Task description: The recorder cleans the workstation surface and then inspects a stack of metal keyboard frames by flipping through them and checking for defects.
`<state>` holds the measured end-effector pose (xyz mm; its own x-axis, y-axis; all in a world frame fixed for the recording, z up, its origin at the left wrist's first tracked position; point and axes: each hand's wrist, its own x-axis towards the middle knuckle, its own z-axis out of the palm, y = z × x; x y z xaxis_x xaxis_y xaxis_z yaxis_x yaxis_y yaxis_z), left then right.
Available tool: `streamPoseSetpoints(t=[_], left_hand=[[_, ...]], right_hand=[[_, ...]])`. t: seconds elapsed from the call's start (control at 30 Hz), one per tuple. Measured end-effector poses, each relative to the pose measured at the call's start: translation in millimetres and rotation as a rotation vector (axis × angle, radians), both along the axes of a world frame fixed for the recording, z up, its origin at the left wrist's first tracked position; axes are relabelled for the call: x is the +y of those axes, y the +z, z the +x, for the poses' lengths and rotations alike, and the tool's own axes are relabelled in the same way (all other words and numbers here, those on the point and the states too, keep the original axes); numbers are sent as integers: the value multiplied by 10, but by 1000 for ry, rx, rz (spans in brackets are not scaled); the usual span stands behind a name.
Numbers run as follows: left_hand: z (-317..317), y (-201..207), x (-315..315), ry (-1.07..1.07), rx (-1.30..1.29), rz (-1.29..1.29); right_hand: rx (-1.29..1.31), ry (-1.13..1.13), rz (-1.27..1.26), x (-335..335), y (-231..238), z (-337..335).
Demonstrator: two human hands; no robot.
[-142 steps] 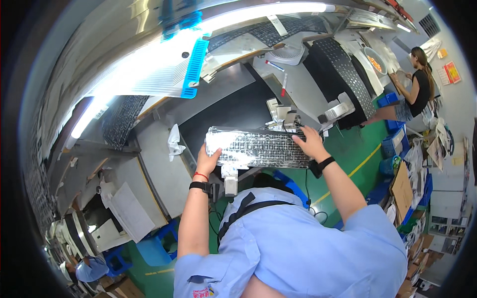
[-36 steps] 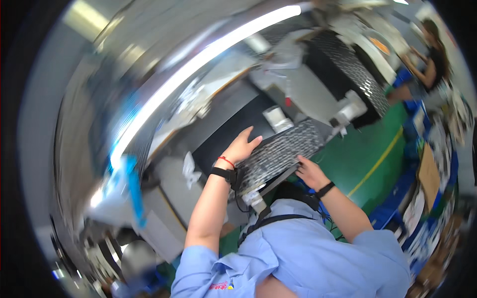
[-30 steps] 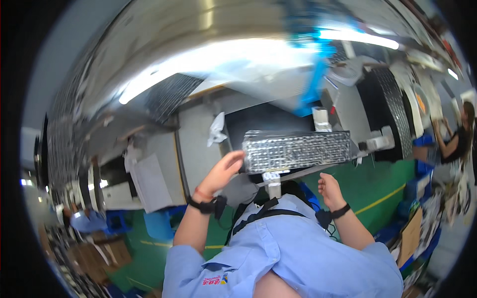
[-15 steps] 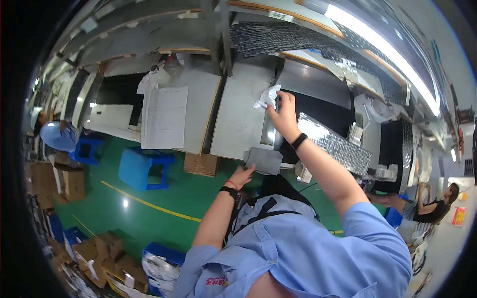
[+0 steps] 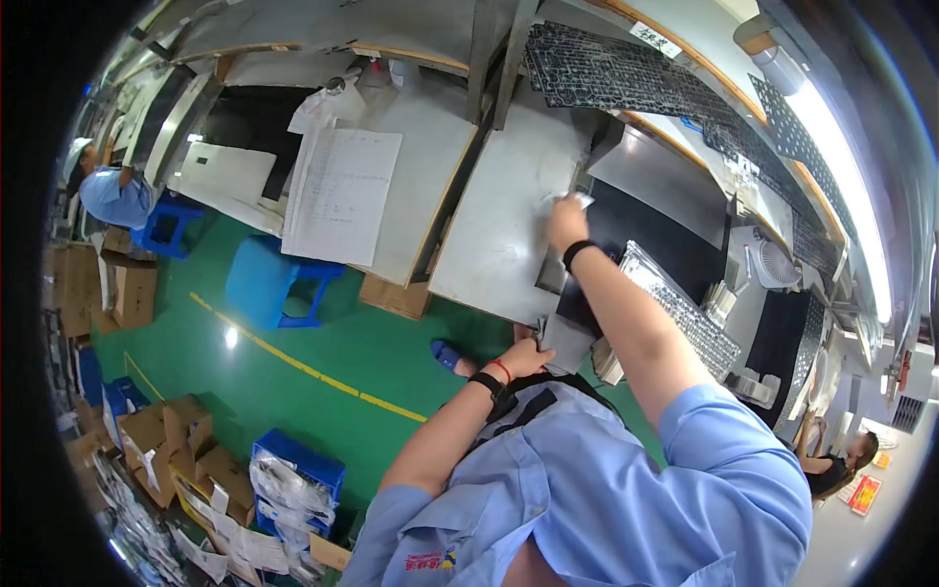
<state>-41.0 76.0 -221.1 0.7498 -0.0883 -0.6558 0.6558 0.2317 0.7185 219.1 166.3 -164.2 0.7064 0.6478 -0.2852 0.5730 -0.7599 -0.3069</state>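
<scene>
My right hand [image 5: 567, 225] is closed on a crumpled white wipe [image 5: 585, 200], pressing it near the right edge of the grey tabletop [image 5: 509, 210]. Only a little of the wipe shows past the fingers. Close to my body, my left hand [image 5: 528, 358] is closed at the left side of a grey flat piece [image 5: 569, 338] at the table's front edge. A dark fold stands up by its fingertips. Whether the piece is cloth or a stiff sheet I cannot tell.
Right of the tabletop runs a black belt [image 5: 636, 230], with a tray of silvery parts [image 5: 675, 303] beside it. Written paper sheets [image 5: 342, 196] lie on the left table. A blue stool [image 5: 264, 284] stands at left, near cardboard boxes [image 5: 147, 435]. A person [image 5: 112, 191] sits far left.
My right hand has brought the wipe down onto the tabletop; before, it was loosely pinched and more visible. My left hand has moved right and closed in at the grey piece. The view has shifted.
</scene>
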Motion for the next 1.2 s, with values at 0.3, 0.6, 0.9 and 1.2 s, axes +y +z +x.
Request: streamPoseSetpoints(t=[0.3,0.6,0.9,1.2], left_hand=[[312,-211,-27,-115,-356,387],[232,267,-54,167,44,33],[233,-605,-300,-77,-549,759],[18,486,97,16,-148,236]], right_hand=[[246,765,280,80,177,-1245],[-278,189,300,756,-317,26],[626,1276,367,377,360,-1769],[115,267,299,948,-211,-519]])
